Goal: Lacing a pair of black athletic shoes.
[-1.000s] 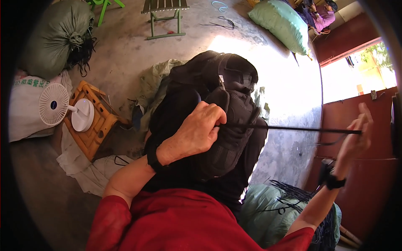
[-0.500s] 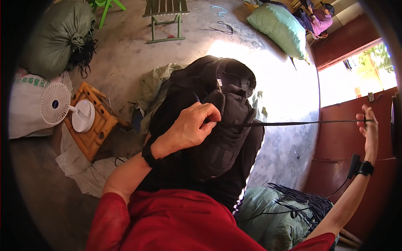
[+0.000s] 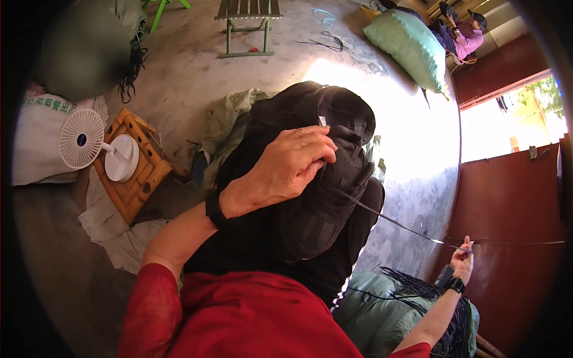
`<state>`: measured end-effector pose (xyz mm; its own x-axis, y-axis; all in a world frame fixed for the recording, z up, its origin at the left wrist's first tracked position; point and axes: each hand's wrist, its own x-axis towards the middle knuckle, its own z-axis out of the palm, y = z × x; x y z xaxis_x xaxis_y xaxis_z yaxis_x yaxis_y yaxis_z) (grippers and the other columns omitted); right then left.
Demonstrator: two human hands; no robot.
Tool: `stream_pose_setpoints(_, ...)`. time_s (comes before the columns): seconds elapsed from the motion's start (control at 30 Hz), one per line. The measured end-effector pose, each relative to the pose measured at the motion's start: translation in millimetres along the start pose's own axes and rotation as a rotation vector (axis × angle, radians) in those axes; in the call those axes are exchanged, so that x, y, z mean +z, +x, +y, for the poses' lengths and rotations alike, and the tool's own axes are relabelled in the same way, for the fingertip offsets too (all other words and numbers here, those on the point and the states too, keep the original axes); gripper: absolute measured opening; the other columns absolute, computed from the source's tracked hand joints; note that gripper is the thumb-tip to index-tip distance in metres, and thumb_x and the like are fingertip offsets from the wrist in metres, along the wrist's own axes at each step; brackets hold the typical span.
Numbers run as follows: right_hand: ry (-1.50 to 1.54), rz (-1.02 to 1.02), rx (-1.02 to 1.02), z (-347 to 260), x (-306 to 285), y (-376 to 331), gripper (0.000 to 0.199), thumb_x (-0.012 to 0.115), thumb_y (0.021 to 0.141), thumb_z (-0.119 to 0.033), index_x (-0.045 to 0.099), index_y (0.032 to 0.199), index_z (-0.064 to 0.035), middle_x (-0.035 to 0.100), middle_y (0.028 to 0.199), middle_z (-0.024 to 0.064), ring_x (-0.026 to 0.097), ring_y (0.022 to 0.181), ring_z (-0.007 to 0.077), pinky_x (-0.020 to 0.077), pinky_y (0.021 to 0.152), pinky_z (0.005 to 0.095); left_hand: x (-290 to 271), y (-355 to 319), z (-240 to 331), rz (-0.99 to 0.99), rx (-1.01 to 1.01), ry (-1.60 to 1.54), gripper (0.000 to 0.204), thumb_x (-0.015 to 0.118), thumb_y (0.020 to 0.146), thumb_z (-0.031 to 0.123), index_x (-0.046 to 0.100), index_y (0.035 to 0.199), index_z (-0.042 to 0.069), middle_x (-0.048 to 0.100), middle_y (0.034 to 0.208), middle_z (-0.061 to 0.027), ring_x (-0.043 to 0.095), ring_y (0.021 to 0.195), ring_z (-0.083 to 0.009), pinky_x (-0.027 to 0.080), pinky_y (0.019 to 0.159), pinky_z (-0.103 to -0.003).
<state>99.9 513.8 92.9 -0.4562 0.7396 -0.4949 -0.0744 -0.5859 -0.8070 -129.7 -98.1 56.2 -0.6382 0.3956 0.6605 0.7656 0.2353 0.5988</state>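
Note:
A black lace-up shoe (image 3: 319,218) with mesh panels lies on my lap, its toe toward me. My left hand (image 3: 289,164) is closed at the shoe's upper part by the tongue, thumb and fingers pinched there; the fingertips are partly hidden. From the lacing a thin dark shoelace (image 3: 397,223) runs taut to the right. My right hand (image 3: 462,261) stretches far out to the right and grips this lace between its fingers. Past that hand, the lace's loose tail trails further right in front of the red door panel.
Beside my right leg, a pale green sack (image 3: 373,307) bears a heap of dark laces (image 3: 444,316). On the left, a white fan (image 3: 122,158) stands on a bamboo stool (image 3: 125,206). A folding stool (image 3: 248,30) and a stuffed green sack (image 3: 409,48) are farther off, near a seated person (image 3: 468,42).
My right hand has swung down and nearer, the lace now slanting downward with a tail beyond the fingers. My left hand has moved slightly up and right over the shoe.

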Motion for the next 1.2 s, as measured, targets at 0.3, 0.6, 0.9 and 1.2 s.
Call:
stream_pose_setpoints(0.3, -1.774, 0.231, -0.172, 89.4, -81.4, 0.4, 0.038, 0.064, 0.090, -0.035, 0.063, 0.113, -0.0045, 0.063, 0.078, 0.0071, 0.059, 0.048, 0.0194, 0.0428, 0.035, 0.0319, 5.4, 23.3, -1.2, -0.316, 0.035, -0.038, 0.020, 0.072, 0.075, 0.003, 0.059, 0.090, 0.008, 0.058, 0.095, -0.0050, 0.057, 0.097, -0.0280, 0.046, 0.086, -0.041)
stream_pose_setpoints(0.6, -0.849, -0.721, -0.155, 193.8, 91.3, -175.3, 0.038, 0.059, 0.095, -0.019, 0.055, 0.127, 0.0007, 0.065, 0.113, 0.0183, 0.066, 0.096, 0.0220, 0.0537, 0.085, 0.0347, 4.2, 42.0, 17.0, -0.581, 0.154, 0.347, 0.028, 0.079, 0.072, 0.019, 0.057, 0.087, 0.010, 0.054, 0.090, -0.0041, 0.052, 0.093, -0.0246, 0.044, 0.078, -0.040)
stream_pose_setpoints(0.9, 0.242, -0.620, 0.065, 275.9, 182.1, -225.0, 0.040, 0.049, 0.100, -0.016, 0.044, 0.138, -0.0018, 0.055, 0.128, 0.0136, 0.052, 0.120, 0.0273, 0.0401, 0.105, 0.0437, 15.1, 41.8, 2.4, -0.581, 0.093, 0.161, 0.015, 0.072, 0.078, 0.012, 0.059, 0.086, 0.008, 0.057, 0.085, -0.0052, 0.055, 0.089, -0.0267, 0.046, 0.077, -0.037)
stream_pose_setpoints(1.2, 0.501, -0.144, 0.119, 196.9, -21.1, -53.9, 0.043, 0.054, 0.088, 0.008, 0.052, 0.130, -0.0005, 0.060, 0.086, 0.0058, 0.057, 0.069, 0.0146, 0.0516, 0.069, 0.0248, 8.9, 40.8, 2.7, -0.363, -0.131, -0.146, 0.009, 0.066, 0.084, 0.008, 0.065, 0.092, 0.005, 0.064, 0.086, -0.0057, 0.060, 0.079, -0.0235, 0.048, 0.069, -0.034)
